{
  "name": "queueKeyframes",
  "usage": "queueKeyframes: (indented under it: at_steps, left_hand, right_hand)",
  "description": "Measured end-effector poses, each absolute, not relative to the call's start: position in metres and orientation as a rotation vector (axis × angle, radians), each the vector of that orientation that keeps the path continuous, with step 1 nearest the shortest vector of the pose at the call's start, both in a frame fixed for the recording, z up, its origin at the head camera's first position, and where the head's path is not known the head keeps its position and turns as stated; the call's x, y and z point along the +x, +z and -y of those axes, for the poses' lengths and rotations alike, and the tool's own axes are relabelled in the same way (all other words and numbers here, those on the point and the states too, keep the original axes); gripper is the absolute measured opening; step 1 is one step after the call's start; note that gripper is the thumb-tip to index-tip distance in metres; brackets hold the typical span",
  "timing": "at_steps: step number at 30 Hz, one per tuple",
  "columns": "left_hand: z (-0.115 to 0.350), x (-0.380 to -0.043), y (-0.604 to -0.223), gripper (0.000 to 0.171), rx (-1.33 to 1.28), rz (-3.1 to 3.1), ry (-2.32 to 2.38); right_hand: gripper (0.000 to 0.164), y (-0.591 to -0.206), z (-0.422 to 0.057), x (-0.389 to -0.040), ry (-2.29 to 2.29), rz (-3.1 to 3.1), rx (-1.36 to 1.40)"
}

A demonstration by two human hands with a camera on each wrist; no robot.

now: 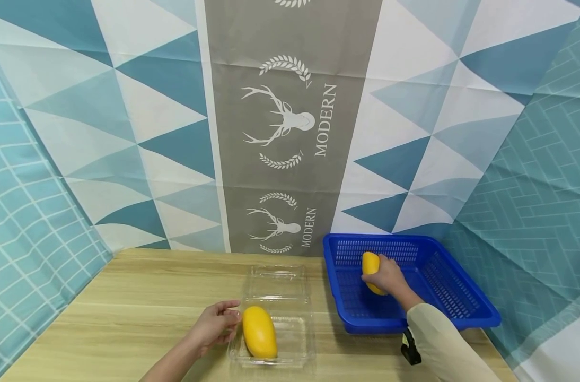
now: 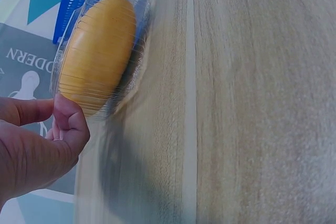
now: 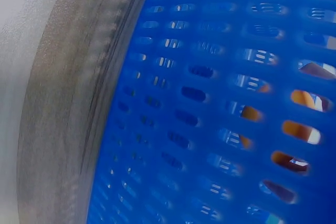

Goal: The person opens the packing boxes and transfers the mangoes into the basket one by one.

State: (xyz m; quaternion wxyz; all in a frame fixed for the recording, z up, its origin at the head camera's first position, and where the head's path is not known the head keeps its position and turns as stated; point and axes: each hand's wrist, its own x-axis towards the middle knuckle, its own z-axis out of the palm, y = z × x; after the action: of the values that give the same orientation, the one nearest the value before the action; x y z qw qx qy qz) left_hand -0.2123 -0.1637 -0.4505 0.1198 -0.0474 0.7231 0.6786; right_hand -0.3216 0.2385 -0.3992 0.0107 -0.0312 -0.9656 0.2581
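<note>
Inside the blue basket (image 1: 361,323), the right grip (image 1: 390,276) clasps one mango (image 1: 370,262) midway, likely for balance. Left of the basket, a clear box (image 1: 292,339) holds another mango (image 1: 260,333), perhaps steadied by the half-curled left grip (image 1: 214,324); pinching, I cannot tell.

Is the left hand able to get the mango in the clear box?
Probably yes: the left hand is beside the clear box, whose lid looks folded back, leaving the mango uncovered above.
</note>
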Motion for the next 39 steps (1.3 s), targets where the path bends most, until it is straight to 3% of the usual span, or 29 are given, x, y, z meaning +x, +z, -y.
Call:
queueKeyframes:
  at_steps: [6,39]
  left_hand:
    - [0.164,-0.213,-0.45,0.051,-0.13,-2.108,1.98]
    - [0.165,-0.213,-0.452,0.05,-0.148,-2.072,1.989]
  right_hand:
    - [0.086,-0.402,-0.239,-0.323,0.783,3.029,-0.11]
    - [0.082,-0.42,-0.247,-0.329,0.704,3.084,-0.107]
